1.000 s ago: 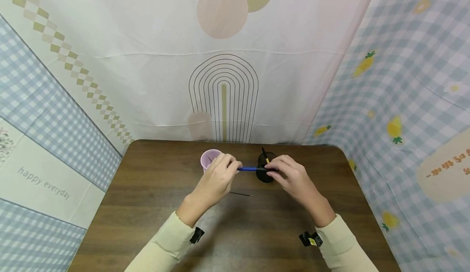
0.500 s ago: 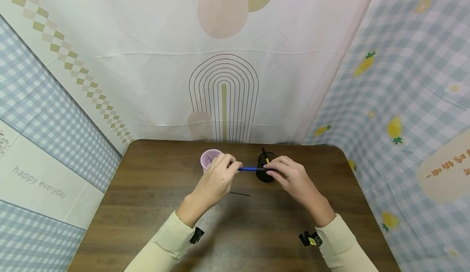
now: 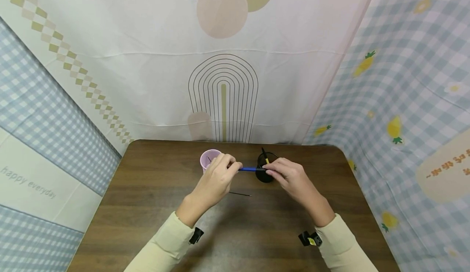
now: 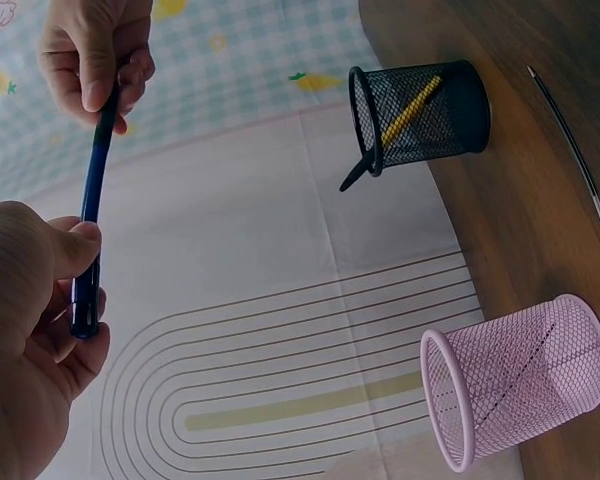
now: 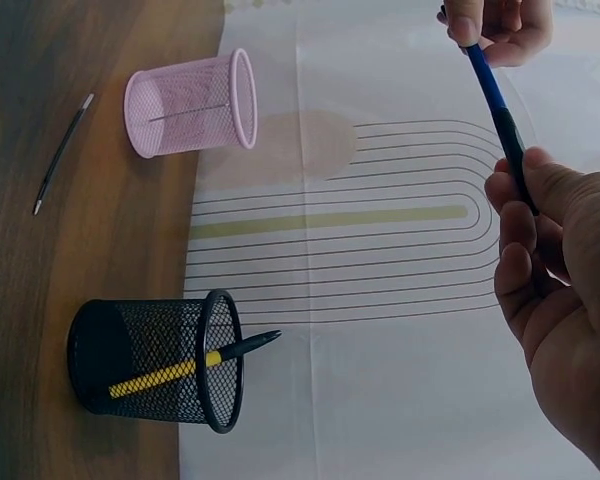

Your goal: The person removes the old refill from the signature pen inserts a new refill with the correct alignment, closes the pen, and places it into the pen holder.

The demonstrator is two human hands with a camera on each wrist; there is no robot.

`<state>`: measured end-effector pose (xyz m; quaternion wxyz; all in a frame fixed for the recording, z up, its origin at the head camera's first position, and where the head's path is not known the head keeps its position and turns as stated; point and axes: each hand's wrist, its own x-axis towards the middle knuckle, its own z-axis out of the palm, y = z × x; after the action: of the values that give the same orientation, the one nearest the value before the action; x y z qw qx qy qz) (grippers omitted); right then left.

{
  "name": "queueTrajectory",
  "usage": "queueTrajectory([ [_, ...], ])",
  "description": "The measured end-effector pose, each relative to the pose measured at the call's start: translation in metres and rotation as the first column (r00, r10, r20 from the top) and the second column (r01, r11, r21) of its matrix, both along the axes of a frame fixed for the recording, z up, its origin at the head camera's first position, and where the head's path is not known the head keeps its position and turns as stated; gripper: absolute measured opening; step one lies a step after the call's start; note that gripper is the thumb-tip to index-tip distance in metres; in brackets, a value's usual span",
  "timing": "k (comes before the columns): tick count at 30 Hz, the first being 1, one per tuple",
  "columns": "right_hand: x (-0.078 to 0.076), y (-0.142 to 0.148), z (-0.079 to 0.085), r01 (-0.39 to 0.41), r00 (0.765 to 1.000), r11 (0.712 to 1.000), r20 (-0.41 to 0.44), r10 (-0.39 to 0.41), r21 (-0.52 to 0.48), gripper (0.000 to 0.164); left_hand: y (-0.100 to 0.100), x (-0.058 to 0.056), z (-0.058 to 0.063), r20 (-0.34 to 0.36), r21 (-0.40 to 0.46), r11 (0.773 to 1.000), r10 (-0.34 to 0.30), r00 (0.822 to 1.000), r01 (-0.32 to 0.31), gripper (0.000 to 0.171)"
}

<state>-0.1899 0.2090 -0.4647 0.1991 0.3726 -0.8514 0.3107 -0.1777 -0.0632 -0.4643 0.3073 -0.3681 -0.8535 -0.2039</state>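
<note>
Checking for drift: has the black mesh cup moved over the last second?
No. The black mesh cup sits at the same spot relative to the pink mesh cup and table edge.

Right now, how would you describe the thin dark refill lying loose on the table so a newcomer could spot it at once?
Start at the brown wooden table and find the pink mesh cup and black mesh cup near its far edge. Just in front of them, between the left hand and right hand, lies the thin dark refill. It alone lies flat on the wood, untouched; the blue pen is held in the air.
</note>
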Motion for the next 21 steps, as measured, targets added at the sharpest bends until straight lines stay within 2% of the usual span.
queueTrajectory([
  [11,0.0018,0.0004,0.0001,0.013,1.0,1.0,0.022,-0.013,0.002,0.028,-0.0009,0.0005,-0.0002,0.022,0.011,1.0,-0.002,1.0,0.002,0.009],
  [16,0.0021,0.0011,-0.0001,0.01,1.0,1.0,-0.005,-0.01,-0.014,0.039,-0.0009,-0.0004,-0.0007,0.018,0.019,1.0,-0.005,1.0,0.005,0.008],
  [21,0.0012,0.0006,0.0017,0.011,0.999,1.0,-0.04,-0.012,-0.029,0.038,-0.0007,-0.0012,-0.0012,0.014,0.025,1.0,-0.008,1.0,0.008,0.008],
])
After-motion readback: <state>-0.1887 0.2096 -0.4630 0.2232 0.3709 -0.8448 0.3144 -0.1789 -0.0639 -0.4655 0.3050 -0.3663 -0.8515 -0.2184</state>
